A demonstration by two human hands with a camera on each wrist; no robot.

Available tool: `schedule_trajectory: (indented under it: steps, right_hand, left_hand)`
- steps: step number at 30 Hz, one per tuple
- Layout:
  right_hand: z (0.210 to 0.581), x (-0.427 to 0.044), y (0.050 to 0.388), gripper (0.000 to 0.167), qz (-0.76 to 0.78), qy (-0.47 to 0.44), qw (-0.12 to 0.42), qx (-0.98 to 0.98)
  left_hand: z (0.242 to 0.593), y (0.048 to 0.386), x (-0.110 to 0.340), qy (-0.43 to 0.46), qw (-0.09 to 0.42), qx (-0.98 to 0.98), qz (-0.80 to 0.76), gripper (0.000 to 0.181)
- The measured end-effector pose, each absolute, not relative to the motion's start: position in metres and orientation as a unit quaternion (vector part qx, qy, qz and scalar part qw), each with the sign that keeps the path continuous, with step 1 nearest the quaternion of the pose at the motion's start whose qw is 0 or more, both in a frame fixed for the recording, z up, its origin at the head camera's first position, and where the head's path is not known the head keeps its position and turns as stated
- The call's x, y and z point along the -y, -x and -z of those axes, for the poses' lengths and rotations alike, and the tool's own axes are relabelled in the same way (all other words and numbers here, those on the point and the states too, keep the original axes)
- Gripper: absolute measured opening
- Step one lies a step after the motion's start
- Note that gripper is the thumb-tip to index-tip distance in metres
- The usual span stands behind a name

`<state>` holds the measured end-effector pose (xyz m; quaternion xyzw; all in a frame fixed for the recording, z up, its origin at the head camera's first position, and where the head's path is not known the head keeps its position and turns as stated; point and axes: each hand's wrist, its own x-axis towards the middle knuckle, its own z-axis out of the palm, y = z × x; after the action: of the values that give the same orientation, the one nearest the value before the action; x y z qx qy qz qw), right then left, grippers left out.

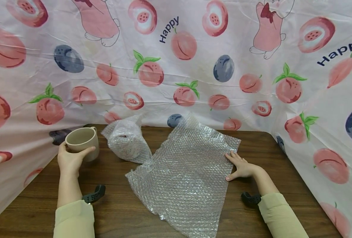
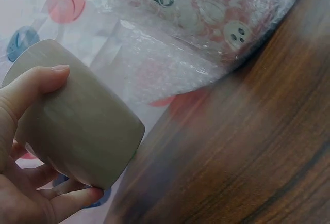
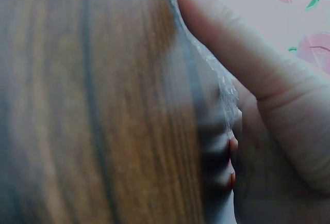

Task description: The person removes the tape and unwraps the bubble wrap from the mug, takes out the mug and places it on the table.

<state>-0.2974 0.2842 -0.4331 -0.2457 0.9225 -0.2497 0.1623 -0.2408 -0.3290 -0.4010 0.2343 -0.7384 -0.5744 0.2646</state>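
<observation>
In the head view, the left hand [image 1: 69,162] holds a beige mug [image 1: 92,141] at the far left of the wooden table [image 1: 116,215], thumb on its near side and its mouth upward. The mug's handle points to the far side. A large bubble wrap sheet [image 1: 187,172] lies across the middle, and just left of its far half sits a wrapped bundle [image 1: 124,142], whose tail meets or overlaps the sheet; whether the two are joined cannot be told. The right hand [image 1: 243,168], fingers spread and nearly straight, touches the sheet's right edge without clearly gripping it. Behind, a fruit-printed cloth [image 1: 176,72] hangs as a backdrop. With such light contact, the sheet could slide or curl if anything drags its left side, and the bundle could be pulled along if the two are caught together.

In the left wrist view, the thumb lies on the mug's side while the fingers reach round toward its base. The mug's wall looks smooth, so a loosened thumb could let it slip and knock on the table. Whether its base touches the wood cannot be told. The bundle, with a face-like print showing through its wrap, is near enough to be bumped by a careless swing.

In the right wrist view, the thumb rests along the sheet's edge. Blur hides how firmly it presses; too weak a hold could let the film spring away.
</observation>
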Motion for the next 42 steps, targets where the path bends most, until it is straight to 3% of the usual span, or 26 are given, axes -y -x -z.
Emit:
schedule_trajectory:
  steps: [28,42]
  right_hand:
    - [0.433,-0.284,0.297,0.114,0.248,0.241,0.164,-0.924]
    - [0.432,-0.283,0.297,0.113,0.244,0.236,0.167,-0.926]
  left_hand:
    - [0.424,0.245,0.334,-0.252,0.224,0.738,0.584,0.103]
    - [0.429,0.248,0.339,-0.216,0.213,0.755,0.581,0.104]
